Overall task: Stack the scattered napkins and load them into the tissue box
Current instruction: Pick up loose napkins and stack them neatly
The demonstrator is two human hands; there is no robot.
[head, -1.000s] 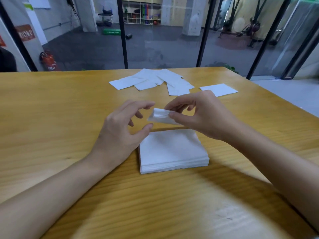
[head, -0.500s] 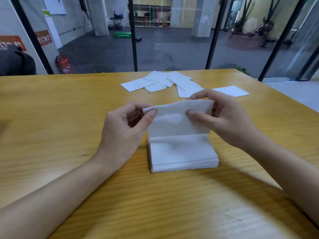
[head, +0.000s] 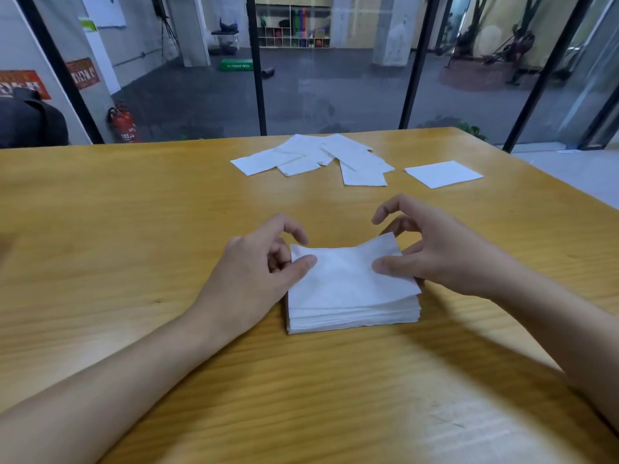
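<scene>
White paper fills the middle of the head view: a top napkin (head: pixel 345 272) sags onto the stack (head: pixel 351 316) on the wooden table (head: pixel 134 229). The left hand (head: pixel 254 272) pinches its left edge between thumb and curled fingers, the right hand (head: pixel 445 249) pinches its right edge likewise, and the far corners are lifted. The step looks like squaring this sheet onto the pile; next both hands must release and reach for the scattered napkins (head: pixel 321 155) and the lone napkin (head: pixel 443 174) farther off, with no tissue box in sight.

Held napkin (head: pixel 345 276) — upright before — now laid flat on stack (head: pixel 351 318), far corners raised.
</scene>
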